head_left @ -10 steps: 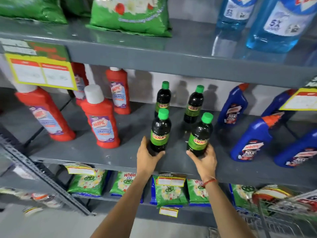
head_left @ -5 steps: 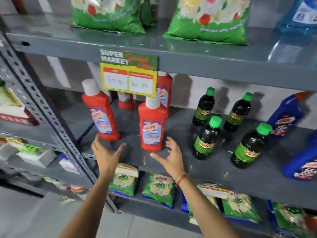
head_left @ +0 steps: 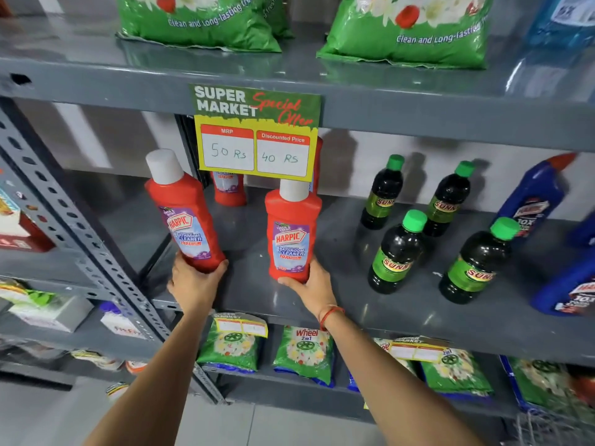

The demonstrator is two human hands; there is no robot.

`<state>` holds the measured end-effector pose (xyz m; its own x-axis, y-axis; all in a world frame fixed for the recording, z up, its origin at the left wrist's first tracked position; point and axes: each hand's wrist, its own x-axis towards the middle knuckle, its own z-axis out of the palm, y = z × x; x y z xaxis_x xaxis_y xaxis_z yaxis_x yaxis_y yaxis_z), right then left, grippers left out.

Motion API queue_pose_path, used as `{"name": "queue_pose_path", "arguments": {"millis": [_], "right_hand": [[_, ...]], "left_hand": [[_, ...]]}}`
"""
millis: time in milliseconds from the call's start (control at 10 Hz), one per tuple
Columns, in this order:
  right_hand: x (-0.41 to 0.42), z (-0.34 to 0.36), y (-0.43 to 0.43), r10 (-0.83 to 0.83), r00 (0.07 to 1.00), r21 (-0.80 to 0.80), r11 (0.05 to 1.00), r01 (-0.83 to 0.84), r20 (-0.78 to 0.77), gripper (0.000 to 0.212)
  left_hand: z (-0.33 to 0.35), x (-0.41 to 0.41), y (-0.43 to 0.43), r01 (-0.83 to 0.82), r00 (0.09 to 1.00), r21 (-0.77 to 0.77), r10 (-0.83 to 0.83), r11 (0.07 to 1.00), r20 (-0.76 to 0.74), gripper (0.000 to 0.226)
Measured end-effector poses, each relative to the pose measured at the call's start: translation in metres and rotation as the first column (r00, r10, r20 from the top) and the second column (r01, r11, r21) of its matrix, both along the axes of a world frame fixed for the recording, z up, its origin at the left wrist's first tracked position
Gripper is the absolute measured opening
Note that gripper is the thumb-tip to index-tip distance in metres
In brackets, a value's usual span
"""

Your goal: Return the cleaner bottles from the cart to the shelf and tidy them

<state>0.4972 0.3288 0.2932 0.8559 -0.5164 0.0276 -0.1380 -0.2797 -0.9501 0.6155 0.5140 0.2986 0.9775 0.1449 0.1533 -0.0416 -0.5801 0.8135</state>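
Note:
Two red Harpic bathroom cleaner bottles with white caps stand at the front of the grey middle shelf (head_left: 370, 304). My left hand (head_left: 193, 281) grips the base of the left red bottle (head_left: 183, 210), which leans left. My right hand (head_left: 310, 286) holds the base of the right red bottle (head_left: 291, 233), which stands upright. Two more red bottles (head_left: 227, 189) stand behind them, partly hidden by the price sign. Several dark Sunny bottles with green caps (head_left: 397, 252) stand to the right, untouched.
A yellow-green special-offer sign (head_left: 256, 133) hangs from the upper shelf edge over the red bottles. Blue cleaner bottles (head_left: 531, 201) stand at far right. Green detergent bags (head_left: 304, 352) fill the shelf below. A perforated grey upright (head_left: 80, 239) rises at left. A cart's wire corner (head_left: 547, 426) shows bottom right.
Both hands left the two front dark green-capped bottles, moved left with fingers spread, and now grip the bases of the two front red bottles. The view has swung left.

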Motion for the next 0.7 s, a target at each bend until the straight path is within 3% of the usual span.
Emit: {"name": "queue_pose_path", "arguments": {"millis": [300,500,600,700], "right_hand": [[-0.003,0.005,-0.001,0.004,1.000,-0.033,0.999,-0.005,-0.030,0.060],[-0.020,0.006,-0.002,-0.085,0.996,-0.031,0.996,0.084,-0.018,0.064],[-0.045,0.006,-0.004,-0.163,0.987,-0.046,0.985,0.163,0.003,0.062],[-0.071,0.017,-0.010,-0.196,0.979,-0.157,0.966,0.203,0.059,0.041]], "left_hand": [[0.000,-0.001,0.003,0.038,0.999,0.035,-0.038,0.999,-0.024,0.087],[0.001,-0.031,0.005,0.027,1.000,0.030,-0.027,0.999,0.004,0.093],[0.000,-0.072,-0.006,0.018,0.995,-0.032,-0.015,0.999,0.103,0.079],[0.005,-0.110,-0.027,0.244,0.956,-0.044,-0.233,0.969,0.179,0.051]]}}
